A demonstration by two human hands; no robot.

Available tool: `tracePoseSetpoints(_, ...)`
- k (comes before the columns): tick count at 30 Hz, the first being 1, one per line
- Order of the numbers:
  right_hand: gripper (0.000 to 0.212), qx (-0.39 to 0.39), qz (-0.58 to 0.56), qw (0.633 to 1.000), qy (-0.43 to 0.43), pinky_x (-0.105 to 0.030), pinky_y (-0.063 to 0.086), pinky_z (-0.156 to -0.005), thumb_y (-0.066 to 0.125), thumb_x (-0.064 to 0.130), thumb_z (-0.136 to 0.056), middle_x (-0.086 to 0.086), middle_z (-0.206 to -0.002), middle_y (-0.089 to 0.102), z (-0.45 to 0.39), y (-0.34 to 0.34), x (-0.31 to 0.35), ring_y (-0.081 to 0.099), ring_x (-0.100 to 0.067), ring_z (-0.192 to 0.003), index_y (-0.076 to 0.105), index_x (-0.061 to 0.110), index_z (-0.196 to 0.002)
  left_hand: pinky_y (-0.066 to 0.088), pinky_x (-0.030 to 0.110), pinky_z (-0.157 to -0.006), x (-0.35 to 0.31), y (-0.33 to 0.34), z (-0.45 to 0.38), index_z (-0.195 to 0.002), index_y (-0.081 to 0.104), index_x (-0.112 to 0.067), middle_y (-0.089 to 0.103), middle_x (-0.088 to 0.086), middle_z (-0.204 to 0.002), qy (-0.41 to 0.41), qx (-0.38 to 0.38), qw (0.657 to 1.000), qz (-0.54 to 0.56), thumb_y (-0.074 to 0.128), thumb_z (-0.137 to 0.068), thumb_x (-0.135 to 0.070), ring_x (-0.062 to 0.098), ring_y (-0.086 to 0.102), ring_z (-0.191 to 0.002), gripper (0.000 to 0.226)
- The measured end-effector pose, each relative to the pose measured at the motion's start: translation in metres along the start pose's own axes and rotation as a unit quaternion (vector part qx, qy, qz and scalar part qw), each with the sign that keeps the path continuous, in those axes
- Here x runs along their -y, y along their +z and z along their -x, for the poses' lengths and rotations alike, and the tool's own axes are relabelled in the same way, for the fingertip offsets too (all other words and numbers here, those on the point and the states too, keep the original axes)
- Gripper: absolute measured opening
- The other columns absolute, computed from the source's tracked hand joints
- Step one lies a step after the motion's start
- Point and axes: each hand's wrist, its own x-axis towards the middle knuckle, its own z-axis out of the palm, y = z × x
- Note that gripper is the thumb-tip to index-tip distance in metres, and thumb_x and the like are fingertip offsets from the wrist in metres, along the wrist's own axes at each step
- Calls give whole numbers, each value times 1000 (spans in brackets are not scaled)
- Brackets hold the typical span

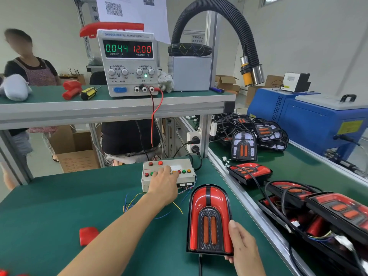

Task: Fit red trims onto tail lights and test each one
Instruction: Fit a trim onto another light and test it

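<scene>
A loose red trim [88, 235] is left on the mat. The buttons of the test box [168, 174] are pressed by the left hand [164, 182], fingers extended, nothing gripped. The trimmed tail light [210, 220] is gripped at its lower right edge by the right hand [242, 246], so testing seems underway. Untrimmed lights [258, 134] are piled beyond the aluminium rail [239, 196]; open room is found at left.

Bright even light, soft shadows, curved edges
</scene>
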Motion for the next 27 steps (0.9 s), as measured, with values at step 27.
tracePoseSetpoints(27,54,-3,0,1000,-13,-19,47,-45,37,63,-87,-2,-63,69,-2,1,-7,64,-8,-51,70,22,-99,11,63,-121,-15,13,-19,-152,32,-28,34,12,-151,5,-6,999,-33,59,-91,-20,34,20,-146,67)
